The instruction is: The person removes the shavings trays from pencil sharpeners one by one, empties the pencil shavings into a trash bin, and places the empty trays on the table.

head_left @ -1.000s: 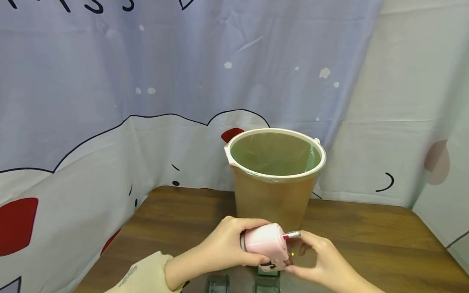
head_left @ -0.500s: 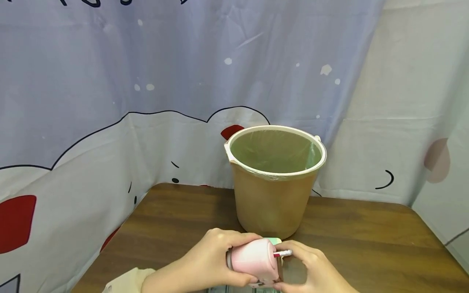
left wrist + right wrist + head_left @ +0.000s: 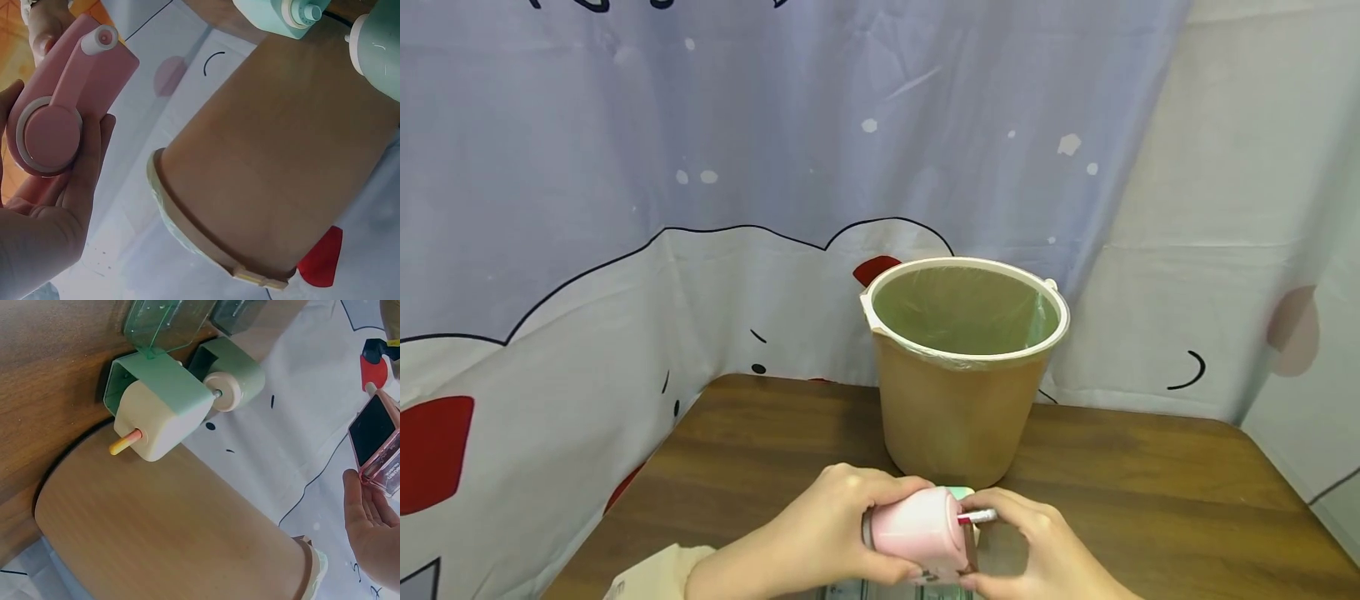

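Near the bottom of the head view, a pink crank pencil sharpener (image 3: 917,525) lies sideways between both hands. My left hand (image 3: 820,529) grips its body, thumb below and fingers above. A red and whitish pencil (image 3: 977,517) sticks out of its right end. My right hand (image 3: 1037,546) pinches that end with thumb and fingertips. In the left wrist view the crank handle (image 3: 72,75) faces the camera. A clear drawer (image 3: 384,472) shows at the sharpener's edge in the right wrist view, beside the right fingers; how far out it stands I cannot tell.
A tan bin (image 3: 955,408) with a liner stands just beyond the hands on the wooden table (image 3: 1150,483). A mint sharpener (image 3: 169,394) holding an orange pencil (image 3: 125,442) and a second mint sharpener (image 3: 247,378) are close by, with clear green drawers (image 3: 165,325). Printed curtains hang behind.
Over the first half second, both hands and the pink pencil sharpener moved down and slightly left in the head view. Since then they have hardly moved; the grip looks the same.
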### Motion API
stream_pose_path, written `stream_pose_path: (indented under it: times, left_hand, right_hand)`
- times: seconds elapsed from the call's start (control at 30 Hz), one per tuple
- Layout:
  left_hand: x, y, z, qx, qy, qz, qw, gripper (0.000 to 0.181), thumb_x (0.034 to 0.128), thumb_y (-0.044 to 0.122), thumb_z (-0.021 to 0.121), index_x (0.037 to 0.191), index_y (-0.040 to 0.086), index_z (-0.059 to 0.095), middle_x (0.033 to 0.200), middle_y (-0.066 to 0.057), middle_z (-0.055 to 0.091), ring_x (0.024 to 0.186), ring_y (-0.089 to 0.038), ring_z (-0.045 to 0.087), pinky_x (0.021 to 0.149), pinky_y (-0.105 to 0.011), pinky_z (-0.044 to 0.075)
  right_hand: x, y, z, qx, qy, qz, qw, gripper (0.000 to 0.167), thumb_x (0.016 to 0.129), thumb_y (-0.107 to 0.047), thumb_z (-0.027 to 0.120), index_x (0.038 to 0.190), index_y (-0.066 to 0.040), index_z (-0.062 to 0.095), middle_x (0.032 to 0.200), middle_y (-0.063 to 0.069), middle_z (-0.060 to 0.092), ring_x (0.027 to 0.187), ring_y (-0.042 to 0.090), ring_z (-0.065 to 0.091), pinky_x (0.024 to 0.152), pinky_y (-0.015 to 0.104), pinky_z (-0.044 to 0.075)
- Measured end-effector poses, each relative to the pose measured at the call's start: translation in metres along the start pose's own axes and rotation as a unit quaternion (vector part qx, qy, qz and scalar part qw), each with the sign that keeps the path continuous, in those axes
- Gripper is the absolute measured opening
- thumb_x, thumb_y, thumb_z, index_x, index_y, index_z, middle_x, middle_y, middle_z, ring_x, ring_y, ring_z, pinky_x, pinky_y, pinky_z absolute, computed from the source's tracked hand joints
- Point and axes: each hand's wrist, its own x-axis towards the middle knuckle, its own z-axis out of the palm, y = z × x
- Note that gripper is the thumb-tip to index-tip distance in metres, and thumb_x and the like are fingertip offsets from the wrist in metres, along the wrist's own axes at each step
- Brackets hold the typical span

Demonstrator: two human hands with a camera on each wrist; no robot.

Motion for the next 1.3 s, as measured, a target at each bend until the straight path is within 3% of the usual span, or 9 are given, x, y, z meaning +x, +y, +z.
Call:
stream_pose_path:
  times: [0.1, 0.27, 0.43, 0.6, 0.73, 1.1, 1.3]
  left_hand:
    - [0.001, 0.0, 0.0, -0.002, 0.005, -0.005, 1.0, 0.051, 0.0651, 0.021, 0.083, 0.113, 0.014, 0.066, 0.091, 0.005, 0.071, 0.078, 0.004, 0.059, 0.068, -0.005, 0.043]
    - [0.003, 0.002, 0.001, 0.0, 0.013, -0.021, 0.9997, 0.051, 0.0654, 0.022, 0.084, 0.113, 0.013, 0.067, 0.092, 0.003, 0.071, 0.078, 0.003, 0.061, 0.068, -0.006, 0.044]
    - [0.006, -0.004, 0.001, 0.021, -0.003, -0.011, 0.9997, 0.051, 0.0665, 0.026, 0.083, 0.114, 0.015, 0.066, 0.091, 0.005, 0.071, 0.077, 0.004, 0.06, 0.067, -0.006, 0.043]
    - [0.012, -0.017, -0.002, 0.008, -0.028, -0.017, 0.9994, 0.05, 0.0674, 0.025, 0.082, 0.113, 0.015, 0.066, 0.093, 0.005, 0.071, 0.077, 0.004, 0.059, 0.067, -0.007, 0.043]
    - [0.016, -0.025, -0.002, -0.006, -0.031, -0.021, 0.9993, 0.049, 0.0682, 0.024, 0.082, 0.114, 0.015, 0.066, 0.093, 0.005, 0.071, 0.076, 0.004, 0.059, 0.066, -0.008, 0.044]
    - [0.028, -0.028, -0.007, 0.01, -0.033, -0.011, 0.9994, 0.05, 0.0663, 0.025, 0.083, 0.113, 0.016, 0.067, 0.091, 0.006, 0.071, 0.073, 0.003, 0.057, 0.066, -0.008, 0.042]
    - [0.031, -0.026, -0.005, 0.019, -0.038, -0.03, 0.9986, 0.051, 0.0658, 0.025, 0.082, 0.114, 0.016, 0.067, 0.092, 0.005, 0.071, 0.074, 0.002, 0.058, 0.066, -0.009, 0.043]
  right_hand:
    - [0.001, -0.001, -0.001, 0.0, 0.004, 0.013, 0.9999, 0.048, 0.073, -0.027, 0.08, 0.112, -0.008, 0.059, 0.101, 0.0, 0.067, 0.09, 0.006, 0.064, 0.083, 0.011, 0.046]
    - [0.002, 0.004, 0.001, -0.004, 0.019, -0.017, 0.9997, 0.051, 0.069, -0.021, 0.083, 0.109, -0.002, 0.059, 0.099, 0.005, 0.065, 0.089, 0.009, 0.062, 0.084, 0.01, 0.044]
    - [0.002, 0.01, 0.0, -0.013, 0.013, -0.023, 0.9996, 0.05, 0.069, -0.022, 0.083, 0.108, -0.002, 0.058, 0.098, 0.005, 0.064, 0.089, 0.009, 0.062, 0.085, 0.01, 0.043]
    - [0.005, 0.014, -0.003, 0.011, 0.005, 0.014, 0.9998, 0.051, 0.067, -0.011, 0.084, 0.11, -0.002, 0.058, 0.098, 0.006, 0.065, 0.085, 0.009, 0.064, 0.081, 0.01, 0.046]
    - [0.007, 0.017, -0.005, 0.023, 0.005, 0.047, 0.9986, 0.055, 0.063, -0.004, 0.084, 0.111, -0.002, 0.058, 0.097, 0.008, 0.066, 0.079, 0.008, 0.067, 0.078, 0.01, 0.048]
    - [0.013, 0.024, -0.014, -0.014, 0.009, 0.044, 0.9989, 0.055, 0.062, -0.008, 0.085, 0.11, -0.004, 0.06, 0.099, 0.004, 0.067, 0.082, 0.007, 0.065, 0.084, 0.007, 0.043]
    - [0.01, 0.024, -0.015, -0.018, 0.015, 0.06, 0.9979, 0.059, 0.058, -0.003, 0.084, 0.112, -0.006, 0.06, 0.098, 0.003, 0.068, 0.082, 0.006, 0.065, 0.084, 0.008, 0.043]
